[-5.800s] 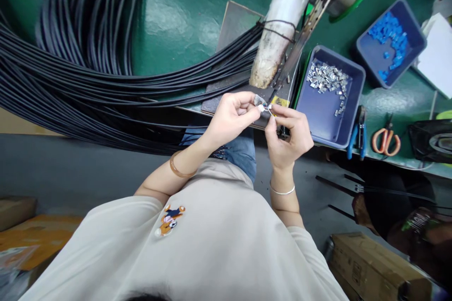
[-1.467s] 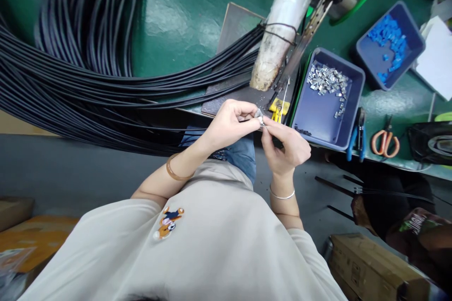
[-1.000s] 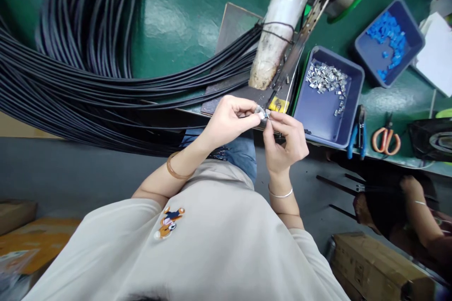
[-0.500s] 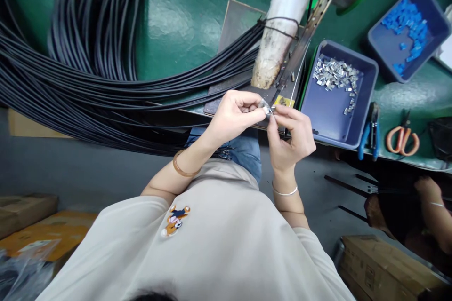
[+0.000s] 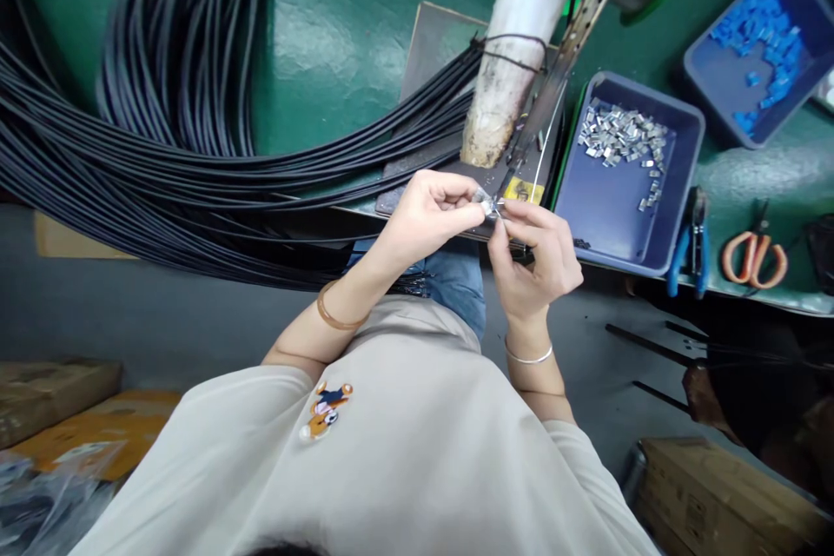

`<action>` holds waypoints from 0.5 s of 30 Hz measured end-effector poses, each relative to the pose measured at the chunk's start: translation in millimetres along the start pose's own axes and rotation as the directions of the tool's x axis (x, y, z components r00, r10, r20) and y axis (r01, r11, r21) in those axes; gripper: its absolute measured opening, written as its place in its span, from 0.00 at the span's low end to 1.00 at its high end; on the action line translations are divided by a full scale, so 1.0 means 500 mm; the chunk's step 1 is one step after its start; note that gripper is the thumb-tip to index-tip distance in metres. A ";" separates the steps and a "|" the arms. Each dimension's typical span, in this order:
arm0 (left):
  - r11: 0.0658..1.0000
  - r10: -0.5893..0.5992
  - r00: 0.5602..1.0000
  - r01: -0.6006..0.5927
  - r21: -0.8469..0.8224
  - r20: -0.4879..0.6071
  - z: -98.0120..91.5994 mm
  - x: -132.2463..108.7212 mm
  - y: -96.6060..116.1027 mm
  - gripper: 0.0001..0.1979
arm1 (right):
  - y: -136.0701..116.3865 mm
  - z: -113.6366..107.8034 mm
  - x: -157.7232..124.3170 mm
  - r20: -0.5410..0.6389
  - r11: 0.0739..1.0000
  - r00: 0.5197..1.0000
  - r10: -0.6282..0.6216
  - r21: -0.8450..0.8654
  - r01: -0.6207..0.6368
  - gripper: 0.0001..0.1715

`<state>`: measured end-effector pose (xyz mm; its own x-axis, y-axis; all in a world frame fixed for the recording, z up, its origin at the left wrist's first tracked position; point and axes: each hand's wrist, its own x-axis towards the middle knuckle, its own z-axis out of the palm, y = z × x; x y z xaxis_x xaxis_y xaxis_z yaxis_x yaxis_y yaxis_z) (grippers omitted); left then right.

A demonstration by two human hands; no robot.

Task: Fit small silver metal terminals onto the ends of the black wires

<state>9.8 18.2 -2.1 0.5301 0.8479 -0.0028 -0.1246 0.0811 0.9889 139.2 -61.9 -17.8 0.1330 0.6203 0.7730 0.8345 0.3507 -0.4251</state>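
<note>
My left hand [image 5: 433, 213] is closed in a pinch on a small silvery piece [image 5: 483, 198], partly hidden by the fingertips. Facing it, my right hand [image 5: 540, 256] has thumb and fingers pinched together on thin pale strands [image 5: 499, 208] at that piece; their exact kind is too small to tell. The fingertips of both hands almost meet at the bench's front edge. Just beyond them lies a yellow label [image 5: 523, 190] on a dark board [image 5: 430, 61]. A thin pale wire [image 5: 542, 156] runs down toward my right hand.
Black cables [image 5: 261, 165] sweep across the left. A plastic-wrapped tube [image 5: 508, 43] stands behind my hands. To the right are a tray [image 5: 603, 221] of metal pieces, a tray [image 5: 717, 82] of blue pieces, blue-handled pliers [image 5: 700, 252] and orange-handled scissors [image 5: 756, 259].
Both hands keep their pinch at nearly the same spot, with only slight finger shifts. The view has moved a little; a co-worker's forearm at the right edge is now darker and less visible.
</note>
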 end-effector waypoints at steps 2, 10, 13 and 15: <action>1.000 -0.021 1.000 0.021 0.007 0.004 -0.001 -0.001 0.000 0.09 | 0.002 0.000 -0.003 0.005 1.000 1.000 0.002 -0.004 -0.002 0.10; 0.997 0.058 0.998 -0.058 0.054 0.000 0.002 -0.003 -0.009 0.10 | 0.002 0.001 0.002 -0.008 0.999 0.999 0.037 -0.023 -0.037 0.09; 0.992 0.104 0.995 -0.103 0.067 -0.007 0.005 -0.004 -0.010 0.09 | 0.001 0.001 0.004 -0.014 0.998 0.999 0.042 -0.044 -0.042 0.09; 0.990 0.115 0.993 -0.114 0.077 -0.012 0.006 -0.005 -0.009 0.08 | -0.001 0.000 0.004 -0.016 0.997 0.999 0.047 -0.059 -0.048 0.09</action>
<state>11.8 14.1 -6.1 0.5019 0.8580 0.1096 -0.1190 -0.0570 0.9912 139.3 -60.9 -16.0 0.1806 0.6249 0.7595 0.8573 0.2785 -0.4330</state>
